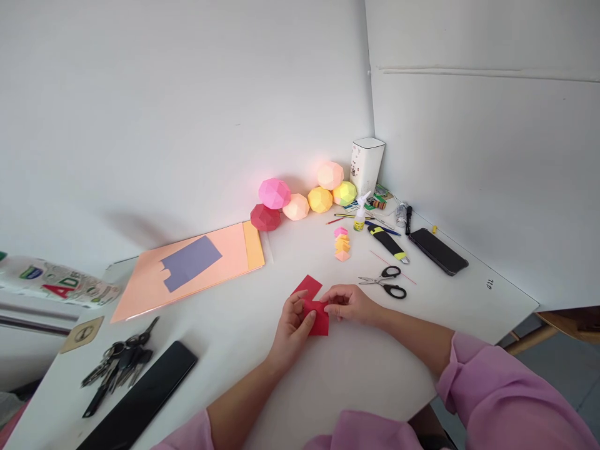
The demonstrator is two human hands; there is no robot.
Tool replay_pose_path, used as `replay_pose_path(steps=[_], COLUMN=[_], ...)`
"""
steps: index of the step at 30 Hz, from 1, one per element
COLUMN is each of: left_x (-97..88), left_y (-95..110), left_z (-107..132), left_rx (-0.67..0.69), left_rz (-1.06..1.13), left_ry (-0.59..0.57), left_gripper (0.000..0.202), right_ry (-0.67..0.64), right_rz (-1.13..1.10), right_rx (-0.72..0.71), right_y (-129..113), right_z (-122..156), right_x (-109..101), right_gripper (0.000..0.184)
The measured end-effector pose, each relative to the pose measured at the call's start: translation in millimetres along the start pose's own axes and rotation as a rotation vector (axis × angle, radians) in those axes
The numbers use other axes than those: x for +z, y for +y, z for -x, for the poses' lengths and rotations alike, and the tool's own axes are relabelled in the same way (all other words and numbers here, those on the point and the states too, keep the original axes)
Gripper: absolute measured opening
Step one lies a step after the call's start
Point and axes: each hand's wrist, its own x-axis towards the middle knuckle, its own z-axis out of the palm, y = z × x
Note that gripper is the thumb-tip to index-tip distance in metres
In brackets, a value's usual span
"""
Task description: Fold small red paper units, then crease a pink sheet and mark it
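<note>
Between my hands, above the white table, is a piece of red paper (320, 324). My left hand (296, 325) pinches it, thumb on the near face. The fingertips of my right hand (349, 303) are closed at the paper's right edge. Another red piece (309, 287) shows just behind; whether the two are joined I cannot tell. To the right of my right hand lie black-handled scissors (387, 281) with the blades pointing left. Small folded paper pieces (342, 244) in pink, yellow and peach sit in a column beyond my hands.
Faceted paper balls (274, 194) stand along the wall. At right are a glue bottle (360, 215), a utility knife (387, 242) and a black phone (439, 251). Peach paper sheets (140, 281) lie left, with keys (122, 362) and a long black object (140, 400) nearer.
</note>
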Motion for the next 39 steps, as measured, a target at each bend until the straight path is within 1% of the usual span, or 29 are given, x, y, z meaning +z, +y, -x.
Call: replay_pose_path(steps=[2,6,11,19,25,35,39], left_x=[0.5,-1.0,-3.3,-2.6,-2.7,-0.7,0.2], left_y=[0.4,-2.9,-6.5,-3.2,-3.7,0.2,-0.1], left_z=[0.7,1.0,0.0,-0.8,-1.7,-0.9,-2.0], left_rx=[0.01,0.017,0.002,-0.034,-0.057,-0.075,-0.08], left_rz=[0.008,-0.034,-0.081,-0.129,-0.099,-0.073,-0.075], left_ry=[-0.035,-0.063,-0.076,-0.021,-0.008,0.012,0.041], left_gripper=[0.043,0.036,0.034,0.038,0.041,0.042,0.043], right_ry=[-0.002,-0.008,0.011,0.052,0.104,0.113,0.109], right_rz=[-0.002,0.003,0.024,0.1,0.233,0.352,0.401], right_rx=[-0.002,0.001,-0.071,-0.144,-0.233,-0.335,-0.385], right_y=[-0.9,-1.8,-0.7,6.2,3.0,0.5,1.4], right_z=[0.1,0.3,-0.5,-0.7,0.1,1.6,1.7], right_x=[0.2,0.4,1.5,1.3,3.2,4.6,6.2], right_gripper=[0.025,0.025,0.019,0.016,0.016,0.016,0.017])
